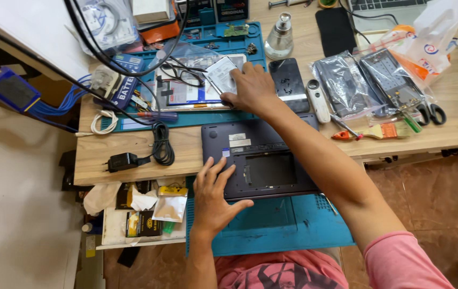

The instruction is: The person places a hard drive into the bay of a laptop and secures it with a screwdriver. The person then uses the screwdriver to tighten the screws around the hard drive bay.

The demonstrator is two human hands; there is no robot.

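two hands are working apart: your left hand is lying flat and open on the upturned dark laptop, which is overhanging the near table edge. your right hand is reaching far, fingers spread on the opened tablet, gripping nothing. leaning harder could be tipping the laptop off, or snagging the cables.

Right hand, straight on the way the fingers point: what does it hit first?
Probably the clear plastic bag with a pair of glasses in it. The right hand points up-left, fingertips on a small grey part at the bag's edge. Depth is unclear.
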